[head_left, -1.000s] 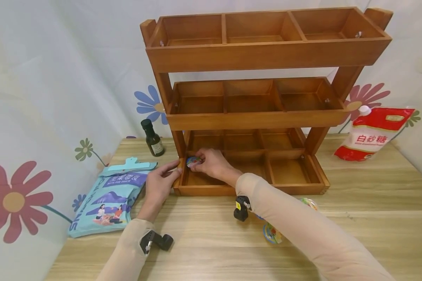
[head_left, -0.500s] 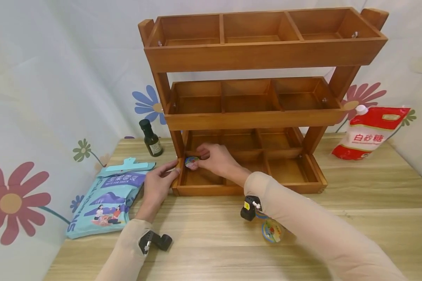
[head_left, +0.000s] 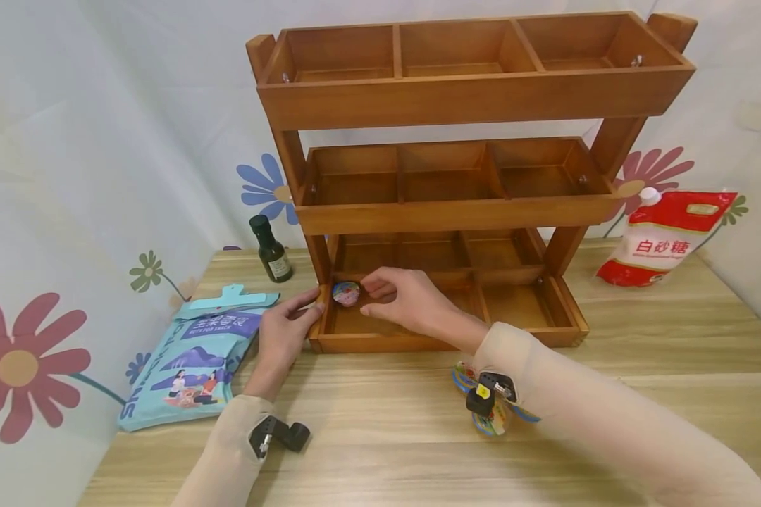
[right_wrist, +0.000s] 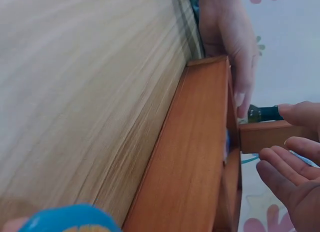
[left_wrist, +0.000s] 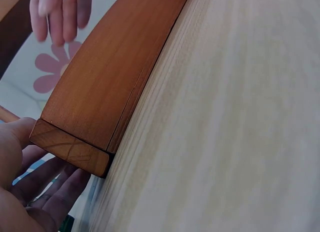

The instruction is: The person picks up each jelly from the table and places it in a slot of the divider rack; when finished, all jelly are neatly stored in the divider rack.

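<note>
A small round cup with a colourful lid, like a jelly cup [head_left: 346,293], sits in the front left compartment of the bottom tier of a brown wooden rack [head_left: 431,344]. My right hand [head_left: 412,303] hovers just right of it, thumb and fingers apart, holding nothing; the right wrist view also shows the spread fingers [right_wrist: 285,174]. At the rack's lower left side, my left hand [head_left: 284,334] grips the end board, thumb at its top edge and fingers around the outer side, as the left wrist view shows.
More colourful cups [head_left: 491,420] lie on the table under my right wrist. Left of the rack are a blue nut snack bag [head_left: 193,359] with a clip and a dark bottle [head_left: 273,252]. A red and white sugar pouch [head_left: 662,243] stands on the right.
My right hand has let go of the cup in the front left compartment and drawn back to the right, fingers parting. My left hand has stayed on the rack.
</note>
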Available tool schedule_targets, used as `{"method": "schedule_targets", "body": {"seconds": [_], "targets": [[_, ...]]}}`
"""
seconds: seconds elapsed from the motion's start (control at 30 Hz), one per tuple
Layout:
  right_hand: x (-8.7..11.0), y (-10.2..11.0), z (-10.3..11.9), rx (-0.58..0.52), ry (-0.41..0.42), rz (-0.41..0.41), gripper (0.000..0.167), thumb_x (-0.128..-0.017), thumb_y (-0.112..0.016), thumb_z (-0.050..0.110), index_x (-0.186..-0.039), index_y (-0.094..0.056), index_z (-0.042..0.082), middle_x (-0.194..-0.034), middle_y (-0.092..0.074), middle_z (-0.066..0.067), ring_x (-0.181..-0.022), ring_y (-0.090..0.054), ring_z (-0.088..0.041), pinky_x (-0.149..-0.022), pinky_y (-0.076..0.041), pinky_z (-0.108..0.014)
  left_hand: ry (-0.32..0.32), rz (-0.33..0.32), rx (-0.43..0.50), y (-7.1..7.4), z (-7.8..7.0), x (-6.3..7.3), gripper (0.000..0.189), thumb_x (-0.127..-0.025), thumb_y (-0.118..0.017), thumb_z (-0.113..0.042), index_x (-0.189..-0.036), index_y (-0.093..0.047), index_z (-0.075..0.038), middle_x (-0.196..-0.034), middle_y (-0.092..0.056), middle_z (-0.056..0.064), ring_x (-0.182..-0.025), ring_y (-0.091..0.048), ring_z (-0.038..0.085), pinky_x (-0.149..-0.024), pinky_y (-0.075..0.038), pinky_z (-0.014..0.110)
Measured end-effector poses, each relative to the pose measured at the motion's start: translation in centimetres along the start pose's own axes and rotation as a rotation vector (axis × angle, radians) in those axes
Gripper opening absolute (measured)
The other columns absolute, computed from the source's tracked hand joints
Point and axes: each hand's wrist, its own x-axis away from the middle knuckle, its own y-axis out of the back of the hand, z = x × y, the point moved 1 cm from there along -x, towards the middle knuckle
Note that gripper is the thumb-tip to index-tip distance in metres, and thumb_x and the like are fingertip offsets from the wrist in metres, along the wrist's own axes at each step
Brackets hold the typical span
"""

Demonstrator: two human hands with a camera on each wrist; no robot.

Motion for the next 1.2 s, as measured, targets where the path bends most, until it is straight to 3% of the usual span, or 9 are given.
{"method": "schedule_targets", "body": {"seconds": [0.37,0.6,1.2], "targets": [[4.1,2.6,-0.2,-0.016,0.070,-0.039,0.040,-0.094,-0.084,0.021,-0.131,-0.072,0.009,-0.124,-0.074,-0.002,-0.114,-0.071,-0.028,-0.099,-0.057,-0.042,0.005,0.003,-0.005,0.1,0.1,-0.1,0.035,-0.100,-0.077,-0.019,-0.134,-0.076,-0.014,-0.130,-0.074,0.010,-0.110,-0.074,0.024,-0.082,-0.054,0.015],[6.5,4.0,-1.3,-0.012,0.096,-0.064,0.039,-0.094,-0.085,0.021,-0.129,-0.073,0.011,-0.125,-0.075,-0.005,-0.113,-0.071,-0.025,-0.099,-0.057,-0.043,0.006,-0.002,-0.008,0.1,0.2,-0.1,0.035,-0.100,-0.077,-0.018,-0.134,-0.076,-0.013,-0.132,-0.073,0.009,-0.110,-0.073,0.023,-0.082,-0.054,0.015],[12.0,8.5,-4.1,0.026,0.045,-0.142,0.036,-0.095,-0.083,0.023,-0.129,-0.074,0.018,-0.124,-0.076,0.002,-0.113,-0.072,-0.022,-0.097,-0.057,-0.048,0.009,-0.001,0.001,0.0,0.0,0.0,0.034,-0.099,-0.077,-0.017,-0.133,-0.076,-0.013,-0.128,-0.075,0.011,-0.107,-0.074,0.021,-0.081,-0.055,0.016]]}}
